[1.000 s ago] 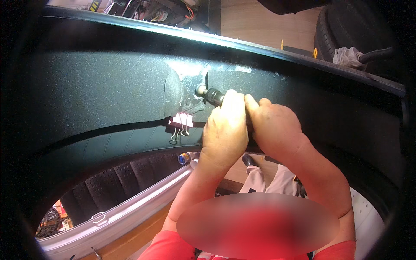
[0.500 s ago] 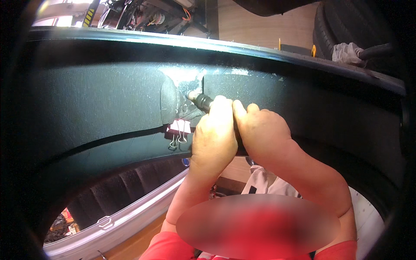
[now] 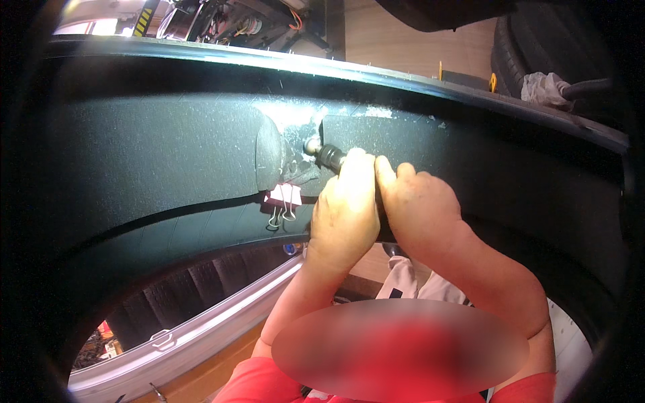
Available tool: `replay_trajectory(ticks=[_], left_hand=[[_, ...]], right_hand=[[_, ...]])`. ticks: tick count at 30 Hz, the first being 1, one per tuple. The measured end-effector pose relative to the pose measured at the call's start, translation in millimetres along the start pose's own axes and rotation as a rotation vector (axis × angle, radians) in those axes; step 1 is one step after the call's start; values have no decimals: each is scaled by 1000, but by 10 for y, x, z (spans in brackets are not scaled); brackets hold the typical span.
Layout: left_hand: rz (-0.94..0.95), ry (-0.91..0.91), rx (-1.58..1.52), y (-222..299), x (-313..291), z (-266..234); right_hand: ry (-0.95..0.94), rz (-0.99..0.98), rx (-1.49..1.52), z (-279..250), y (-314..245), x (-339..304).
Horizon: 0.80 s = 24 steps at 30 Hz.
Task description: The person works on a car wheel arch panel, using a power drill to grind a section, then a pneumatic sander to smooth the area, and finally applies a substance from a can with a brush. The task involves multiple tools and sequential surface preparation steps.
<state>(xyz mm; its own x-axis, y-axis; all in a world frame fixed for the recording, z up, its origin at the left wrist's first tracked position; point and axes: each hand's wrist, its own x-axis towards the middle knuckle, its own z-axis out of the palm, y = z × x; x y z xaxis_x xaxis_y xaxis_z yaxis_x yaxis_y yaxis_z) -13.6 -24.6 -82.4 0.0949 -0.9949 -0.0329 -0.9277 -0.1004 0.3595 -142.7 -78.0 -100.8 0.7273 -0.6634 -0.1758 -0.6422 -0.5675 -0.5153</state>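
My left hand (image 3: pixel 348 211) and my right hand (image 3: pixel 423 201) are side by side, both closed round a dark handheld rotary tool (image 3: pixel 330 157). Most of its body is hidden by my fingers. Its round, pale tip (image 3: pixel 312 146) sits at the inner wall of a large black tyre (image 3: pixel 188 232), beside a whitish, scuffed patch (image 3: pixel 292 114). Dark foam lining (image 3: pixel 195 148) covers the wall left of this gap, and another lining piece (image 3: pixel 383 138) begins on the right. Just below the gap, a binder clip (image 3: pixel 284 195) with wire handles grips the lining's lower edge.
Beyond the tyre's far edge (image 3: pixel 269 59) are machinery with cables (image 3: pixel 248 27) and more black tyres (image 3: pixel 531 50), one with crumpled clear plastic (image 3: pixel 544 91). A pale rail with a handle (image 3: pixel 161 341) runs below at left. Bright light falls on the gap.
The tool's tip and both hands have shifted slightly right along the gap. The whole view has also moved a little. My grip looks the same.
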Motion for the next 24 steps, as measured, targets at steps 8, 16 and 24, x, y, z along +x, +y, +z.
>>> replay_trajectory(ticks=[8, 16, 24], left_hand=[[107, 78, -5, -17, 6, 11], [113, 88, -7, 14, 30, 2], [66, 61, -25, 65, 38, 6]], right_hand=[[-9, 18, 37, -2, 13, 12], [-18, 31, 21, -35, 3, 13], [8, 28, 53, -19, 43, -4]])
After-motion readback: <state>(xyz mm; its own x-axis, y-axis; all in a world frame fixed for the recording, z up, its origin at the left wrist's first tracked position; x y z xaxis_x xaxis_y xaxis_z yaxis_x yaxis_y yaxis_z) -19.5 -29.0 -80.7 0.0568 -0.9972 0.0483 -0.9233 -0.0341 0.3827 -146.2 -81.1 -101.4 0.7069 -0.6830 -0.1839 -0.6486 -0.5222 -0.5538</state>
